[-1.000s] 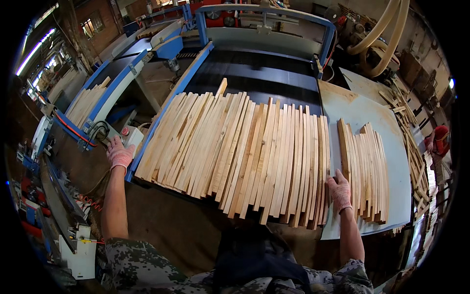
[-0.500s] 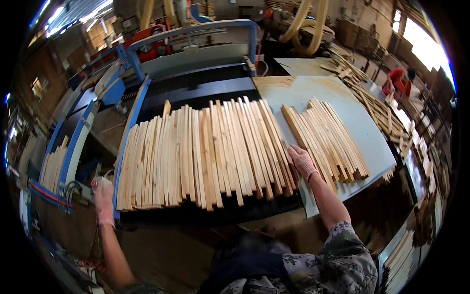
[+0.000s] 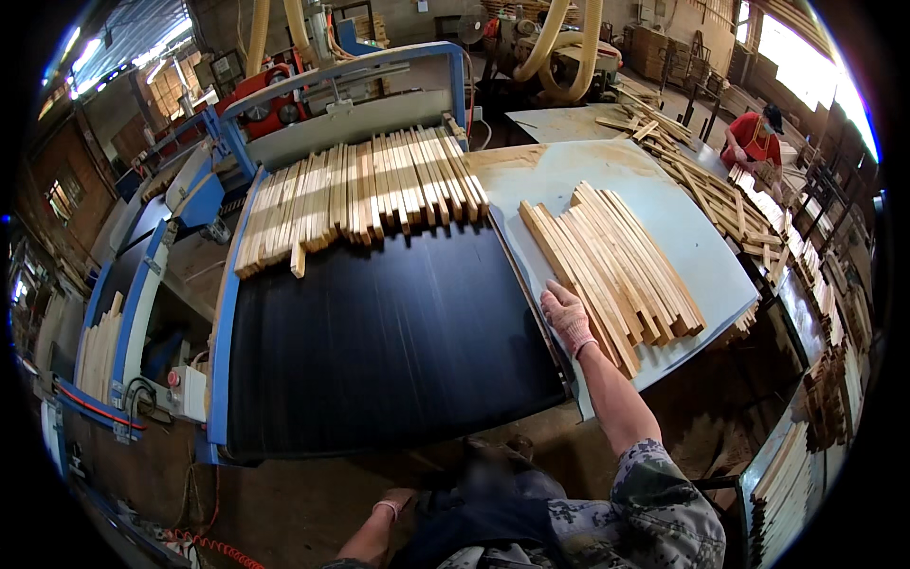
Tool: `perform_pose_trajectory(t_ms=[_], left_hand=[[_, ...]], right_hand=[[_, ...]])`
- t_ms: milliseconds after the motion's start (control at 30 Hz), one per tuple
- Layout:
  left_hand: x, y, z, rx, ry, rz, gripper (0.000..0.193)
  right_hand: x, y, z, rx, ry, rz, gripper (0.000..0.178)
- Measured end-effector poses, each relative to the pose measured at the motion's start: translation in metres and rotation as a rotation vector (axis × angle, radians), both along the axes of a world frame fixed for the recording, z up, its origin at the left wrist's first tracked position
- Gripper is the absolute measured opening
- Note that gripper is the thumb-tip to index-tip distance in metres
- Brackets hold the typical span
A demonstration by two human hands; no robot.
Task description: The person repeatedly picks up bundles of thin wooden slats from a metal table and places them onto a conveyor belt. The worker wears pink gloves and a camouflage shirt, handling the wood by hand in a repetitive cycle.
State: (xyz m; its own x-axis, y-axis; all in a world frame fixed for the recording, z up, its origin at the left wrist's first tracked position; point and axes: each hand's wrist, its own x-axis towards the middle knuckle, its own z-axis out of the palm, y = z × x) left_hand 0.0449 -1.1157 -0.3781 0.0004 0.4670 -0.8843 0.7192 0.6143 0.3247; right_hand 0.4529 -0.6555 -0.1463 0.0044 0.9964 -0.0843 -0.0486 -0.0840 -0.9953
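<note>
My right hand, in a pale knitted glove, rests at the left edge of the grey side table, beside a row of wooden strips. Its fingers are slightly bent and grip no strip. Low in front of my body is my left hand, gloved too; its fingers are too indistinct to read. On the black conveyor belt, a wide row of wooden strips lies side by side at the far end, under the blue frame. One strip sticks out nearer than the others.
A control box with a red button stands left of the belt. Loose strips are piled beyond the side table, where a person in red works. More strips lie on another machine at left. A red coiled hose hangs lower left.
The wide row of strips has moved away from me along the belt, baring its near part. My left hand has left the control box and dropped toward my body. My right hand stays beside the smaller row.
</note>
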Motion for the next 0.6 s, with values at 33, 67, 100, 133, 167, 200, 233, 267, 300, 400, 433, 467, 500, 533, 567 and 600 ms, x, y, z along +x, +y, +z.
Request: perform_pose_trajectory(t_ms=[33,67,100,133,167,200,233,267,300,400,433,467,500,533,567,600], left_hand=[[0.011,-0.003,-0.002,-0.130,-0.087,0.248,0.055],[0.019,-0.013,-0.004,-0.186,-0.081,0.324,0.054],[0.026,-0.023,-0.005,-0.218,-0.047,0.335,0.054],[0.031,-0.037,-0.008,-0.244,-0.026,0.357,0.053],[0.037,-0.061,-0.007,-0.260,-0.006,0.418,0.053],[0.042,-0.072,-0.004,-0.264,0.005,0.459,0.052],[0.047,-0.080,-0.001,-0.267,0.017,0.490,0.052],[0.053,-0.092,0.001,-0.271,0.026,0.532,0.051],[0.057,-0.096,0.000,-0.267,0.033,0.555,0.051],[0.060,-0.095,0.000,-0.242,0.059,0.593,0.050],[0.059,-0.091,0.000,-0.234,0.073,0.602,0.049],[0.058,-0.088,-0.001,-0.224,0.085,0.611,0.049],[0.058,-0.085,-0.002,-0.214,0.099,0.615,0.048],[0.057,-0.080,-0.004,-0.203,0.112,0.619,0.048],[0.059,-0.078,-0.006,-0.194,0.123,0.621,0.047],[0.057,-0.075,-0.009,-0.185,0.139,0.622,0.047]], right_hand=[[0.014,0.002,-0.008,0.041,-0.046,-0.028,0.051],[0.025,0.004,-0.016,0.073,-0.077,-0.054,0.051],[0.034,0.007,-0.025,0.102,-0.105,-0.079,0.051],[0.041,0.008,-0.038,0.123,-0.125,-0.099,0.051],[0.026,0.011,-0.046,0.144,-0.129,-0.078,0.052],[0.020,0.008,-0.042,0.158,-0.149,-0.069,0.053],[0.016,0.005,-0.038,0.175,-0.139,-0.067,0.053],[0.005,0.001,-0.033,0.184,-0.129,-0.049,0.054],[-0.002,-0.009,-0.010,0.099,-0.132,-0.049,0.054],[0.006,-0.009,-0.013,0.141,-0.219,-0.059,0.056],[0.006,-0.010,-0.012,0.153,-0.240,-0.066,0.057],[0.007,-0.012,-0.011,0.155,-0.210,-0.060,0.057],[0.007,-0.014,-0.011,0.156,-0.180,-0.054,0.057],[0.008,-0.017,-0.012,0.157,-0.150,-0.051,0.057],[0.008,-0.020,-0.021,0.153,-0.073,-0.040,0.058],[0.003,-0.033,-0.014,0.142,-0.078,-0.021,0.058]])
